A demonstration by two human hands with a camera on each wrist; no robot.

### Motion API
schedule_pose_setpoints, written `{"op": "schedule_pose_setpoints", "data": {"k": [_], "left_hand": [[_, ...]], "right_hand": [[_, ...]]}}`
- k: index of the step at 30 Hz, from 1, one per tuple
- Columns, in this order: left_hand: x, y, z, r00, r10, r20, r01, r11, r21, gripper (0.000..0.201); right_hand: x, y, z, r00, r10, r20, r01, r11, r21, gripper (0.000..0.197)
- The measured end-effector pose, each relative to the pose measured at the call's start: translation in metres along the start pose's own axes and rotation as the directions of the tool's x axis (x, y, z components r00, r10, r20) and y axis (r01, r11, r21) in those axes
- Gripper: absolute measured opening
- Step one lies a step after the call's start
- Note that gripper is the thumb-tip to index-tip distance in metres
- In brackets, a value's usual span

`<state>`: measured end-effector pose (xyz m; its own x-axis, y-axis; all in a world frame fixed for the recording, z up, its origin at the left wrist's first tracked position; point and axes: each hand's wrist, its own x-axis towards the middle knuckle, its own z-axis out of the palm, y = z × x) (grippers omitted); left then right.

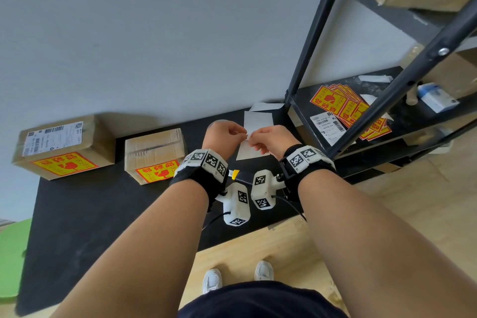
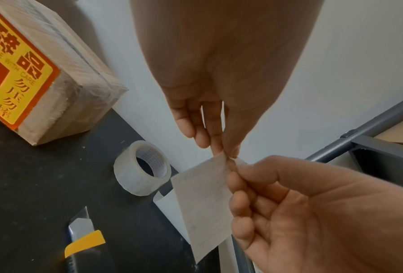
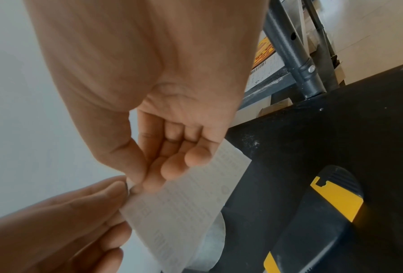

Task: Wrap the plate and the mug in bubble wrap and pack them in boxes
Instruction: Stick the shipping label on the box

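Note:
Over the black mat (image 1: 90,214), both hands hold a white printed label sheet (image 1: 249,150) (image 2: 202,203) (image 3: 184,212) by its top corner. My left hand (image 1: 244,134) (image 2: 228,153) pinches that corner between thumb and fingertips. My right hand (image 1: 251,138) (image 3: 137,184) pinches the same corner from the other side, and the sheet hangs down below. Two taped cardboard boxes with yellow fragile stickers stand at the left: a larger one (image 1: 64,147) and a smaller one (image 1: 154,155) (image 2: 43,73). No plate or mug is in view.
A roll of clear tape (image 2: 142,168) and a yellow-and-black utility knife (image 2: 85,240) (image 3: 324,212) lie on the mat under the hands. More white sheets (image 1: 258,119) lie by the wall. A black shelf rack (image 1: 322,59) at the right holds fragile stickers (image 1: 346,108) and a shipping label (image 1: 327,126).

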<state>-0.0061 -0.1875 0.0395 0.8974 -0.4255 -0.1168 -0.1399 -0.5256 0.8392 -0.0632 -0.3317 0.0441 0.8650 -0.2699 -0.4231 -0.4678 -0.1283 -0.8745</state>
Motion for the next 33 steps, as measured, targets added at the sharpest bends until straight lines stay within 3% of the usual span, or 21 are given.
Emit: {"op": "schedule_pose_setpoints", "data": {"k": [18,23,30,33], "left_hand": [[-0.0031,0.0022,0.0006,0.999,-0.004,0.035,0.003,0.999,0.034,0.007],[-0.0051,0.0039,0.0013,0.999,-0.008,0.038,0.006,0.999,0.047,0.008],[-0.0072,0.0073,0.0032,0.999,0.001,0.051,-0.005,0.997,0.083,0.014],[-0.0068,0.0078,0.0049,0.998,-0.009,0.062,0.003,0.996,0.086,0.016]], "right_hand": [[-0.0018,0.002,-0.0013,1.0,0.021,-0.007,-0.021,1.0,-0.016,0.006],[-0.0034,-0.0034,0.0003,0.996,0.08,-0.024,-0.08,0.997,-0.002,0.011],[-0.0059,-0.0019,-0.0003,0.999,0.046,-0.014,-0.047,0.992,-0.12,0.009],[-0.0055,-0.0025,0.0033,0.998,0.052,-0.026,-0.056,0.976,-0.21,0.017]]}}
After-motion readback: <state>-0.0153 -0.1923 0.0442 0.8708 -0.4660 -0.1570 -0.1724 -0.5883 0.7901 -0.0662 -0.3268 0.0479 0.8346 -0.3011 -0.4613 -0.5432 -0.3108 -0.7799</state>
